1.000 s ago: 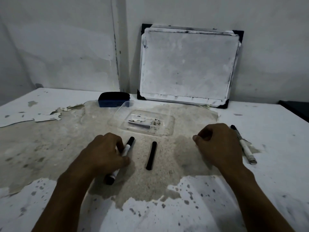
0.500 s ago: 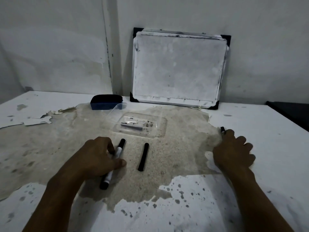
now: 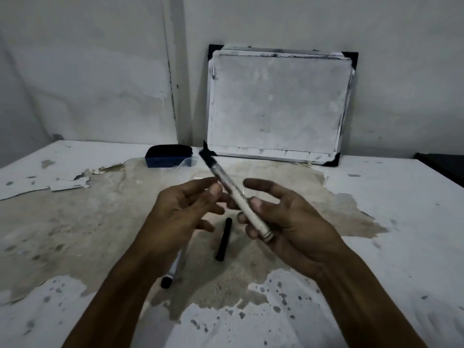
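While the pen (image 3: 236, 197) is up in the air over the middle of the table (image 3: 401, 222), the right hand (image 3: 288, 222) holds it near its lower end. The thumb and curled fingers of that hand are wrapped around the white part of the pen. The pen is tilted, and its black end points up and to the left, toward the back of the table. The left hand (image 3: 180, 214) is just beside the pen, with its fingers loose and a little apart, holding nothing. Its thumb is very close to the pen, but I cannot tell if it touches. Under the two hands, a black cap (image 3: 223, 239) lies on the brown, worn patch of the table. A second pen (image 3: 173, 270) lies to the left of the cap, partly hidden by the left arm. Farther back sits a blue eraser (image 3: 168, 155). A whiteboard (image 3: 276, 104) with black corners leans on the wall behind it all.
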Motion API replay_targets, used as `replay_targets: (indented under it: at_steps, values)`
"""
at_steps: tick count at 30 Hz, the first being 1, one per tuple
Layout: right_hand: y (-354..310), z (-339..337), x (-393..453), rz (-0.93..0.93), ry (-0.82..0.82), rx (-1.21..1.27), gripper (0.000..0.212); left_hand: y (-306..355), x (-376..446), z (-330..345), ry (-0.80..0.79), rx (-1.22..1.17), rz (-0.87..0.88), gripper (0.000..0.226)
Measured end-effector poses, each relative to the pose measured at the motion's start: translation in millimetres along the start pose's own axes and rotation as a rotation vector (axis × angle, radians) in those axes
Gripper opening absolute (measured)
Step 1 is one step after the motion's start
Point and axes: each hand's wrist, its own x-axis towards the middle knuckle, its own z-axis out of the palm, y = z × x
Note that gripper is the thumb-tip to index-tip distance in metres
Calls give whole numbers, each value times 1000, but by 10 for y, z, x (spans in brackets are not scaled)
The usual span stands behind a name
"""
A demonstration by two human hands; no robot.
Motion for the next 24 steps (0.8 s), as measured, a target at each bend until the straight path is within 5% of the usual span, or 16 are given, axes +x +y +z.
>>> replay_targets:
  at_steps: [7, 15, 20, 24]
  values:
    - [52, 67, -31, 240, -50, -174, 44, 48, 22, -5, 79, -383, 10, 25]
    - [112, 69, -42, 344, -221, -203, 41, 62, 31, -88, 119, -461, 41, 21]
    - [153, 107, -62, 128, -114, -486, 34, 14, 45, -60, 194, -413, 76, 18]
    - [233, 190, -77, -222, 96, -1132, 25, -35, 54, -47, 305, -335, 75, 14]
